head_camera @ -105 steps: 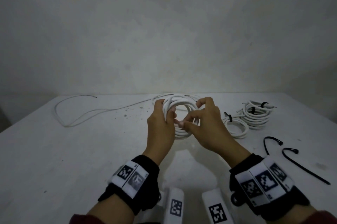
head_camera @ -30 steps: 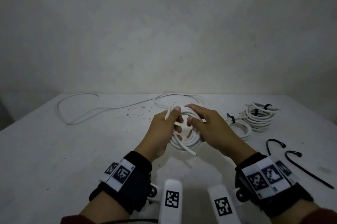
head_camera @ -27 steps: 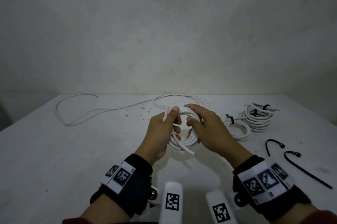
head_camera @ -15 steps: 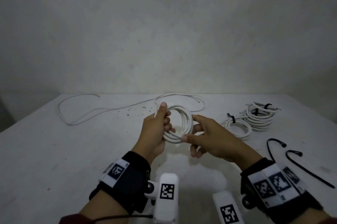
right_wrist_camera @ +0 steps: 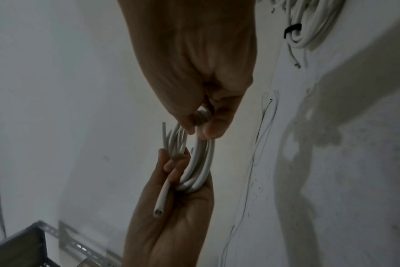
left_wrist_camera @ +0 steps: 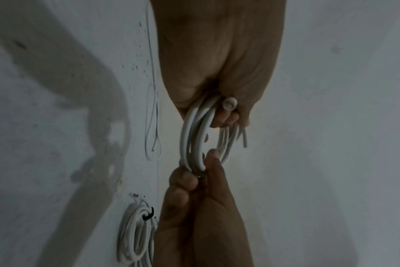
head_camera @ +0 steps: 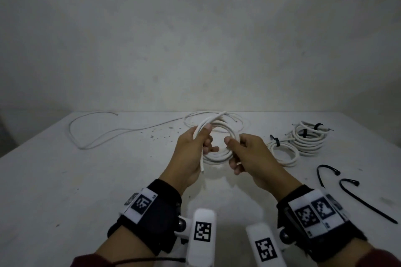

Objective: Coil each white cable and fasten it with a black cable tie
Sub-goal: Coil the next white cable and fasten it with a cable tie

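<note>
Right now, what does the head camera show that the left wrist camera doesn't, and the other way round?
Only the head view shows the two loose black ties on the table and both wristbands. Only the left wrist view shows the cut cable end close up, sticking out of the left hand. Both show the coil held by the left hand and right hand, the loose cable lying beyond, and a tied bundle.

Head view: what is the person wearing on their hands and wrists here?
Both hands, left hand and right hand, are bare, no gloves. Each wrist has a black band carrying white square-patterned marker tags. A white marker-tagged block juts from each band. Dark red sleeve edges show. A thin dark cable crosses the left forearm.
</note>
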